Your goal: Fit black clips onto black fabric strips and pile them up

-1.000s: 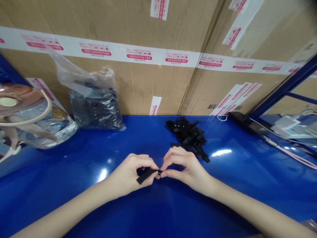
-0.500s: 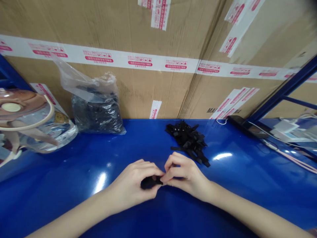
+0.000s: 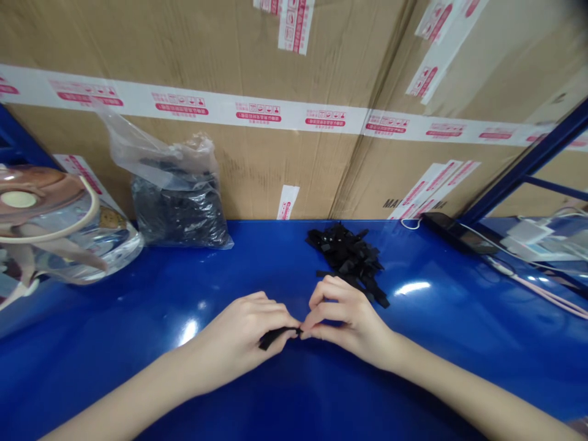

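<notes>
Over the blue table (image 3: 138,318), my left hand (image 3: 243,340) and my right hand (image 3: 344,318) meet fingertip to fingertip. Between them they pinch a short black strip (image 3: 274,336). Most of the strip lies under my left fingers; its right end sits in the pinch of my right thumb and forefinger. Just beyond my right hand lies a loose pile of black strips (image 3: 349,260).
A clear plastic bag of black pieces (image 3: 177,205) stands at the back left against large taped cardboard boxes (image 3: 285,98). A clear jug with a brown lid (image 3: 50,223) is at far left. A phone (image 3: 459,236) and white cables (image 3: 542,285) lie at the right.
My hands stayed together on the strip. It bunched up under my left fingers half a second ago and now lies straighter again. The view shifted slightly.
</notes>
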{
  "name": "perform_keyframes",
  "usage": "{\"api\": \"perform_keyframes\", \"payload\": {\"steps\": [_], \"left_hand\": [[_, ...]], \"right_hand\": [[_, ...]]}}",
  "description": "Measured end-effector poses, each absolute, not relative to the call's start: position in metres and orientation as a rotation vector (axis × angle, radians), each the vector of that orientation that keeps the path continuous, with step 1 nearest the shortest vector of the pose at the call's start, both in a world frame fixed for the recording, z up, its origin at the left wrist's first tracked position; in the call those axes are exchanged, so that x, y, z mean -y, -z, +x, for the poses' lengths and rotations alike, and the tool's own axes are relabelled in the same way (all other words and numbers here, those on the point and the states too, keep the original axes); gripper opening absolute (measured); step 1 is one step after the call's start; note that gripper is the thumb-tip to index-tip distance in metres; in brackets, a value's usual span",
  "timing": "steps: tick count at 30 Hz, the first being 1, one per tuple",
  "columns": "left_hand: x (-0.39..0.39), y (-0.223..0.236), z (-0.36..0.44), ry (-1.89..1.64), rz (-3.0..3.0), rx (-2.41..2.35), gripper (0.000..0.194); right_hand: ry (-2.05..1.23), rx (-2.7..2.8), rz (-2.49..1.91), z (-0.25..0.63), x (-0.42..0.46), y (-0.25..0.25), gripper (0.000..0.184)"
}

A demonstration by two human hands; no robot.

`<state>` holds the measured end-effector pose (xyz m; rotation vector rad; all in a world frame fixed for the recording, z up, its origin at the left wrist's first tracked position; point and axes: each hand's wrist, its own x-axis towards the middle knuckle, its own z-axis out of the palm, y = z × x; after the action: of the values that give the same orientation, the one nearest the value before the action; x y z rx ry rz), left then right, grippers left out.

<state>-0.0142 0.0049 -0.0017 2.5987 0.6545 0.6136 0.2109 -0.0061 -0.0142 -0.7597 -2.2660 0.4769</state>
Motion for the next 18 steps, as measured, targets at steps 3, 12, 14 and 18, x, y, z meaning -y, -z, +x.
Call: {"api": "perform_keyframes", "payload": {"steps": [3, 12, 14, 18], "left_hand": [[-0.005, 0.001, -0.013, -0.632, 2.596, -0.618, 0.018], [-0.001, 0.012, -0.008, -0.690, 2.625, -0.657, 0.015], [-0.001, 0.014, -0.007, -0.704, 2.608, -0.701, 0.016], [-0.001, 0.015, -0.006, -0.730, 2.516, -0.763, 0.014]], "right_hand": [[-0.469, 2.260, -0.775, 0.211, 0.007, 0.016, 0.015], [-0.298, 2.426, -0.709, 0.209, 0.013, 0.023, 0.015], [-0.186, 2.437, -0.687, 0.207, 0.015, 0.023, 0.018], [0.082, 2.449, -0.627, 0.204, 0.018, 0.020, 0.017]]}}
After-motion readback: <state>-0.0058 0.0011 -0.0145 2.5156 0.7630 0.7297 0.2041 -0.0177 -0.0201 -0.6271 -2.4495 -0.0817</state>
